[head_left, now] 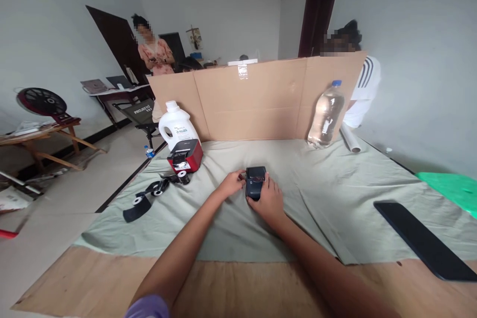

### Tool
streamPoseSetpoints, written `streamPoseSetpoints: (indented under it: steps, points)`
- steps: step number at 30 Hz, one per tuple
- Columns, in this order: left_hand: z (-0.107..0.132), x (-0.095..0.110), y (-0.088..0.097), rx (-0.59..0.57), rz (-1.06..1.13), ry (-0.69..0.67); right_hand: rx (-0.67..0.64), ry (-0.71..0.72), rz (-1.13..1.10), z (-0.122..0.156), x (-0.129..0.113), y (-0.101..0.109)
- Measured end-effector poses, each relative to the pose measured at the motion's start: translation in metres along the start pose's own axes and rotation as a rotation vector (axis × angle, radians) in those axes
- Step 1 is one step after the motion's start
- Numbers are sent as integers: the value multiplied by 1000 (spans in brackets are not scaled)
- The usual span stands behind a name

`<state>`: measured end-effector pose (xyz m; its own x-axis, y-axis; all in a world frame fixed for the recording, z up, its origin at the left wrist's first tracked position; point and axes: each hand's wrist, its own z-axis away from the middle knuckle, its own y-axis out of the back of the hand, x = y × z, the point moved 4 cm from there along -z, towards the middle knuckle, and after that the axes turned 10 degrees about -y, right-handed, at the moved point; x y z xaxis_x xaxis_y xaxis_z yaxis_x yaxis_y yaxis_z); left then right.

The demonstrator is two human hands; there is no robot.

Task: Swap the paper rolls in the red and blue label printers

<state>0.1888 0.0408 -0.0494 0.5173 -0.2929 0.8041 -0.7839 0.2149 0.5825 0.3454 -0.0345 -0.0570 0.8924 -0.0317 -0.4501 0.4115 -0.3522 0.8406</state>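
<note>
A small black device that looks like a portable receipt printer (255, 188) lies on the light green cloth (223, 228) in front of me. Wrapped over its right side is my right hand (273, 202), with the thumb at the near edge and the fingers on the top. My left hand (231, 184) is at the printer's left edge, its fingers curled into a pinch. Something small and dark shows at those fingertips, too small to name. The printer's right side is partly covered by my fingers.
A red and black printer (190, 156) stands at the left before a white jug (179, 126). Black rolls (158, 189) lie nearby. Cardboard (249, 104) closes the back, with a water bottle (327, 114) at its right. A black slab (421, 238) lies right. Two people are beyond.
</note>
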Motion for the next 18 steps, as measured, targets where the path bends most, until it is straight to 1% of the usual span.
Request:
streamPoseSetpoints:
  steps: [2,3,6,8,10,13,14,15,18]
  points:
    - [-10,-7,0,-82,128,79,1,3,-5,0,2,1]
    - [-12,-9,0,-103,195,101,0,7,-7,-1,2,1]
    - [-9,-14,2,-116,378,143,-12,17,-5,0,2,1]
    - [-6,-15,4,-93,403,156,-17,13,-1,0,1,2]
    - [-5,-16,5,-75,377,165,-23,9,-3,0,0,3]
    - [-6,-17,0,-56,330,172,-51,9,-20,-2,1,5]
    - [-6,-17,-3,-25,304,161,-71,8,-27,-3,2,7]
    - [-5,-17,-5,30,261,127,-98,8,-34,-5,4,8]
    - [8,-11,-8,230,26,-82,-218,48,-40,-14,10,13]
